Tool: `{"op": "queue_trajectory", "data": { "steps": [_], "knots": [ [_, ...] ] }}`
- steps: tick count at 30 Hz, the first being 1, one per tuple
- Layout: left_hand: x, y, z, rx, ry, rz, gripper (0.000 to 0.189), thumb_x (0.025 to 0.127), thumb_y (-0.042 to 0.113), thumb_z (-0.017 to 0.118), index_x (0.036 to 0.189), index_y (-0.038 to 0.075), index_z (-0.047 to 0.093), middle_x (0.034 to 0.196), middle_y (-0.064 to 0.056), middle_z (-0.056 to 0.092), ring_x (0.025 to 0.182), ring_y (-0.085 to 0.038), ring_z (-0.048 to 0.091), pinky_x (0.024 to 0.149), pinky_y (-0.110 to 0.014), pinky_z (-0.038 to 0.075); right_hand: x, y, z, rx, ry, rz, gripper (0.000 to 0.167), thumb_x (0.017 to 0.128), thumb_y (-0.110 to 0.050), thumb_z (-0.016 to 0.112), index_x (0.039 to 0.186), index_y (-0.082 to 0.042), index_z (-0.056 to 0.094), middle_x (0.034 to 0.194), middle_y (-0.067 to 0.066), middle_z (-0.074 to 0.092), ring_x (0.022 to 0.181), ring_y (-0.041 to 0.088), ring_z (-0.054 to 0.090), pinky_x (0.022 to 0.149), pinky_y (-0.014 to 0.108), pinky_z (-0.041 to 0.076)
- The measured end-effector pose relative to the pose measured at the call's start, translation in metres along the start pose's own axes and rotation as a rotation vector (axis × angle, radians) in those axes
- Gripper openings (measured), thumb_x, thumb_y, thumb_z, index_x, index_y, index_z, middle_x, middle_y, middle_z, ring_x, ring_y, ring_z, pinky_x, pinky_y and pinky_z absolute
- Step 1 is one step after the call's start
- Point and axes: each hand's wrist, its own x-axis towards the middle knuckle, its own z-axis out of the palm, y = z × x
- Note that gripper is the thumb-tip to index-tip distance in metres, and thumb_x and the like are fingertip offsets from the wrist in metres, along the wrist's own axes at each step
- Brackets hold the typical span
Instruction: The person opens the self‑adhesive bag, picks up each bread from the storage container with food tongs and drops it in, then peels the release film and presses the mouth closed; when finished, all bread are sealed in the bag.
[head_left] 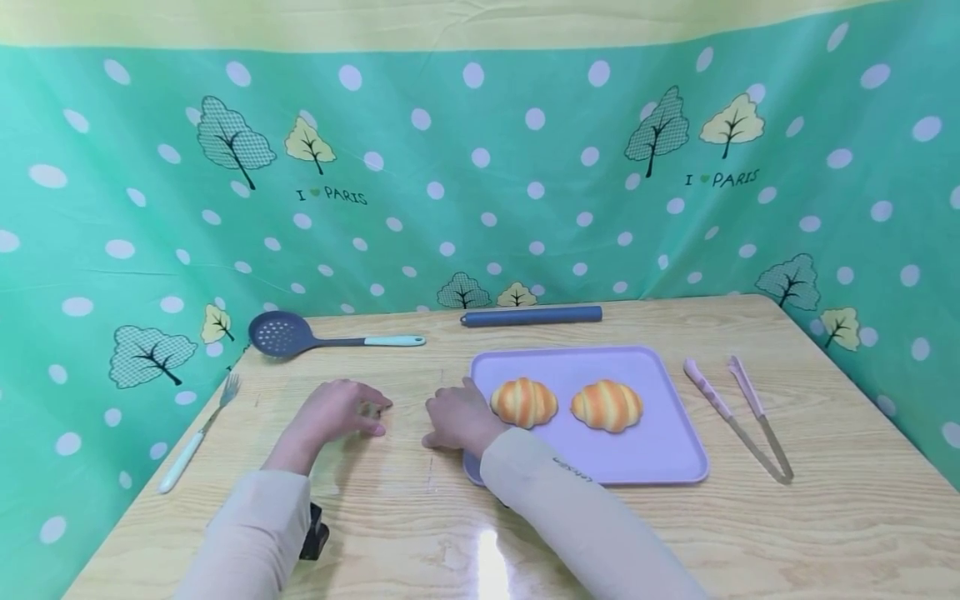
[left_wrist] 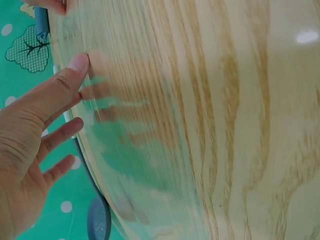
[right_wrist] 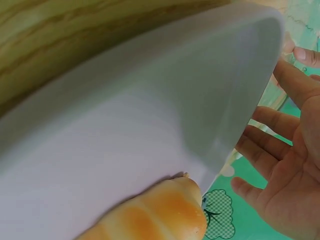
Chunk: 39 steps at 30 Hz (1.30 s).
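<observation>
My left hand [head_left: 341,412] is low over the table's left half, thumb and fingers bent and apart. In the left wrist view its thumb and fingers [left_wrist: 61,135] reach over a clear, glossy sheet [left_wrist: 135,165] that reflects them; whether they touch it cannot be told. Fairly straight fingers of my right hand [head_left: 463,418] are at the left rim of a lilac tray [head_left: 585,467], close to or touching its outside in the right wrist view. Two croissants [head_left: 523,403] lie on the tray, one of them [right_wrist: 160,215] showing near that hand.
A blue slotted skimmer [head_left: 281,335] with a mint handle lies back left, a fork [head_left: 198,437] at the left edge. Behind the tray lies a dark blue rod [head_left: 532,317]. Pink-tipped tongs [head_left: 750,421] rest right of it. A patterned green curtain [head_left: 480,183] hangs behind.
</observation>
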Motion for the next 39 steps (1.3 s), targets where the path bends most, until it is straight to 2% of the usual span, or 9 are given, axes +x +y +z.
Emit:
{"op": "queue_trajectory", "data": {
  "steps": [8,14,18,21,27,31,39],
  "knots": [
    [-0.002,-0.001,0.001,0.015,0.028,0.019,0.033,0.076,0.027,0.088,0.106,0.013,0.081,0.112,-0.009,0.076,0.106,-0.035,0.07,0.095,-0.053,0.053,0.0,0.0,0.0,0.004,0.01,-0.009,0.05,0.092,-0.052,0.071,0.129,-0.02,0.069,0.129,-0.003,0.067,0.121,0.015,0.061,0.118,0.043,0.033],
    [-0.005,-0.005,0.005,-0.035,0.053,-0.021,0.025,0.078,0.023,0.087,0.101,0.015,0.082,0.116,-0.012,0.074,0.109,-0.037,0.069,0.098,-0.056,0.05,0.001,0.0,0.002,-0.006,0.022,-0.017,0.049,0.091,-0.053,0.072,0.126,-0.019,0.07,0.125,-0.003,0.069,0.117,0.015,0.063,0.116,0.043,0.035],
    [-0.007,-0.008,0.008,-0.069,0.084,-0.049,0.015,0.08,0.021,0.086,0.094,0.017,0.082,0.112,-0.01,0.076,0.106,-0.034,0.07,0.097,-0.055,0.051,0.002,0.001,0.002,-0.006,0.03,-0.019,0.045,0.09,-0.053,0.073,0.118,-0.019,0.072,0.118,-0.003,0.071,0.112,0.015,0.065,0.114,0.044,0.037],
    [-0.007,-0.008,0.009,-0.076,0.099,-0.039,0.013,0.08,0.022,0.086,0.093,0.018,0.083,0.108,-0.008,0.077,0.103,-0.032,0.071,0.095,-0.053,0.052,0.002,0.002,0.002,-0.002,0.027,-0.018,0.044,0.09,-0.053,0.073,0.116,-0.019,0.072,0.117,-0.003,0.071,0.111,0.015,0.065,0.114,0.044,0.037],
    [-0.008,-0.009,0.005,-0.068,0.119,-0.008,0.013,0.082,0.023,0.084,0.094,0.018,0.083,0.098,-0.002,0.078,0.1,-0.032,0.072,0.092,-0.052,0.054,0.001,0.003,0.002,0.002,0.024,-0.022,0.044,0.091,-0.051,0.072,0.121,-0.019,0.072,0.12,-0.001,0.07,0.113,0.016,0.064,0.113,0.044,0.038],
    [-0.009,-0.011,0.0,-0.074,0.133,-0.008,0.015,0.085,0.025,0.082,0.098,0.016,0.083,0.099,-0.004,0.078,0.103,-0.035,0.071,0.094,-0.054,0.053,0.001,0.003,0.001,0.01,0.035,-0.025,0.043,0.091,-0.05,0.073,0.121,-0.018,0.072,0.121,0.0,0.07,0.114,0.017,0.064,0.113,0.045,0.038],
    [-0.013,-0.013,-0.007,-0.155,0.151,-0.022,0.017,0.091,0.025,0.078,0.104,0.014,0.082,0.106,-0.01,0.077,0.107,-0.038,0.069,0.093,-0.057,0.053,0.001,0.004,0.002,0.031,0.032,-0.022,0.043,0.091,-0.05,0.074,0.119,-0.018,0.072,0.12,-0.001,0.071,0.114,0.016,0.064,0.114,0.046,0.037]
  ]
}}
